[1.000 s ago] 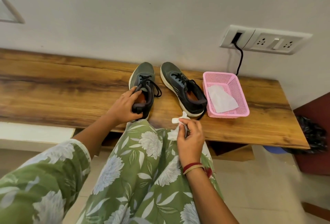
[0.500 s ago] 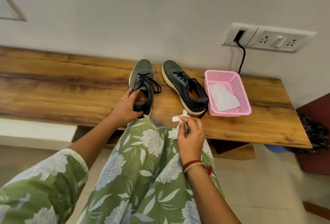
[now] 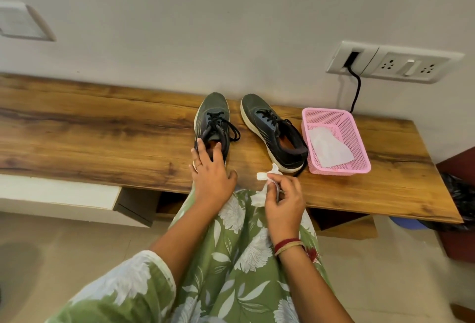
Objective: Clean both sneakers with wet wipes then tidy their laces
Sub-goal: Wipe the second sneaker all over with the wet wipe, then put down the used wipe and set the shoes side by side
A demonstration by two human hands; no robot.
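Head view: left hand (image 3: 211, 177) is lying spread on a sneaker (image 3: 214, 117) heel, right hand (image 3: 285, 203) pinching a wipe (image 3: 262, 176); wiping could be shoving the ungripped sneaker away.

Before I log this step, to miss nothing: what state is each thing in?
left sneaker, upright, laces drooping sideways
right sneaker, upright, lace trailing past heel
left hand, touches left sneaker's heel
right hand, pinches crumpled wipe
pink basket, upright, holds flat wipe
black cable, plugged into socket
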